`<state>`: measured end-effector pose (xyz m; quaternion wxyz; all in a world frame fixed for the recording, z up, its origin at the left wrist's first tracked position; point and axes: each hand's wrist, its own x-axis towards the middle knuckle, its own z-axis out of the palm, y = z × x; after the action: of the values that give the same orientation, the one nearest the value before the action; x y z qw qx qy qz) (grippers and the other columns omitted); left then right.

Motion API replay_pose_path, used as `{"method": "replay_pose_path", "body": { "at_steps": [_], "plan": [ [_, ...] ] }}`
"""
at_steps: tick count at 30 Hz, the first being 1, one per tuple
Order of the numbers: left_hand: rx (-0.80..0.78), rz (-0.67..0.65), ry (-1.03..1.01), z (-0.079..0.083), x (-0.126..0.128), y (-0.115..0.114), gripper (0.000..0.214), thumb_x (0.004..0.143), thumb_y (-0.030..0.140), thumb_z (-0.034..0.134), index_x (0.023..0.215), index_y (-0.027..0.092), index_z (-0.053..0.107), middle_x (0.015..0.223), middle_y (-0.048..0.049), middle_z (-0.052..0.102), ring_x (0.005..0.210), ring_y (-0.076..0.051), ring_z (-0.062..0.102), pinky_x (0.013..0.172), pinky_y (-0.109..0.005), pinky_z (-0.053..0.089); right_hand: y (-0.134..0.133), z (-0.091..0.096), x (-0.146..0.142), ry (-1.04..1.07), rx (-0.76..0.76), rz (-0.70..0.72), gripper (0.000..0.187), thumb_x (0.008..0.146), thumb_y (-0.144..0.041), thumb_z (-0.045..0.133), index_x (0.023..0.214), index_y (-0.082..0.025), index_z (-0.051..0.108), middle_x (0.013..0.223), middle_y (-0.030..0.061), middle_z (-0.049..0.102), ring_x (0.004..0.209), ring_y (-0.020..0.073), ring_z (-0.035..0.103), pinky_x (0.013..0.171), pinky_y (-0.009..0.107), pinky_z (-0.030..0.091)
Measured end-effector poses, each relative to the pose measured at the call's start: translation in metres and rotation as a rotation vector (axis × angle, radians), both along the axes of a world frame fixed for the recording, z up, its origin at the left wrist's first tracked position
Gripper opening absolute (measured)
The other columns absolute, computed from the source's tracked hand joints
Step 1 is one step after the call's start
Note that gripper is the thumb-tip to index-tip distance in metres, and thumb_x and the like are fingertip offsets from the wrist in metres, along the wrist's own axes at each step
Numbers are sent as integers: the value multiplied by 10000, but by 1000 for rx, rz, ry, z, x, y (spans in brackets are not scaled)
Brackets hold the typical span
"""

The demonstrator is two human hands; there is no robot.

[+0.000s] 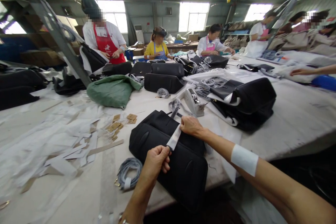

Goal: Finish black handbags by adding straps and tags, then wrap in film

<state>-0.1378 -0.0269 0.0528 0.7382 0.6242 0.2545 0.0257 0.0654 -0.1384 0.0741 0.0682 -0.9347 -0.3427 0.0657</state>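
Across the near edge of the desk [296,115] lies a black bag [181,166], its nearest corner seeming to jut past the rim, with a white strip [174,138] running over its middle. Handling this strip well probably means holding it flat and evenly taut, both hands pulling along one line so that it neither creases nor twists; nails are best kept off the bag's dark face, which could scuff, and a hard tug might shift the overhanging corner. Over the bag's middle, the left hand [156,161] has thumb and forefinger closed in a pinch on the strip's lower end, the other fingers curled loosely beneath. Farther up the bag, the right hand [191,126] is folded nearly into a fist, its fingers apparently gripping the strip's upper end, though what they cover is hidden. Just behind the bag stands a tape dispenser [193,102]; beside its left side lies a wrapped coil [128,175].
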Motion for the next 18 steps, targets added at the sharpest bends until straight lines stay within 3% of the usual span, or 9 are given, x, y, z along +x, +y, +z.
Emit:
{"method": "replay_pose_path", "body": {
  "at_steps": [5, 9, 11, 14, 16, 18],
  "plan": [
    [-87, 23, -5, 0, -5, -2, 512, 633, 633, 722, 709, 142, 596, 518, 38, 553, 365, -67, 504, 343, -153, 329, -8, 6, 23, 10, -22, 4, 212, 755, -218, 564, 906, -157, 699, 899, 135, 725, 875, 277, 680, 706, 310, 465],
    [-43, 25, 15, -3, -6, 5, 510, 630, 633, 721, 691, 144, 593, 516, 31, 560, 377, -75, 521, 352, -154, 343, -18, 17, 20, 40, 13, 87, 297, 763, -179, 569, 1038, -188, 680, 1026, 86, 712, 941, 226, 662, 786, 282, 472],
    [-56, 18, 15, -3, -6, 7, 506, 638, 630, 716, 695, 142, 593, 526, 28, 567, 382, -71, 522, 357, -151, 343, -24, 22, 10, 47, 59, 202, 396, 770, -197, 596, 1163, -212, 644, 1169, 76, 671, 1051, 219, 627, 896, 289, 454],
    [-110, 21, -3, 2, -2, 7, 492, 649, 612, 717, 706, 142, 588, 537, 30, 569, 381, -56, 509, 362, -142, 335, -28, 19, -11, 21, 205, 524, 511, 779, -226, 637, 1287, -208, 581, 1317, 95, 597, 1219, 239, 531, 1052, 344, 377],
    [-149, 17, -19, 7, 3, 6, 480, 650, 599, 723, 706, 145, 576, 534, 36, 562, 372, -48, 492, 359, -139, 323, -24, 9, -23, -22, 303, 695, 469, 834, -192, 581, 1302, -177, 564, 1310, 117, 601, 1247, 242, 508, 1086, 379, 347],
    [-156, -10, -41, 12, 8, 6, 461, 665, 583, 718, 704, 149, 569, 528, 41, 553, 366, -44, 476, 360, -140, 316, -18, -1, -29, -65, 347, 732, 383, 896, -141, 479, 1264, -167, 581, 1211, 117, 651, 1164, 225, 565, 1040, 371, 391]
  ]
}}
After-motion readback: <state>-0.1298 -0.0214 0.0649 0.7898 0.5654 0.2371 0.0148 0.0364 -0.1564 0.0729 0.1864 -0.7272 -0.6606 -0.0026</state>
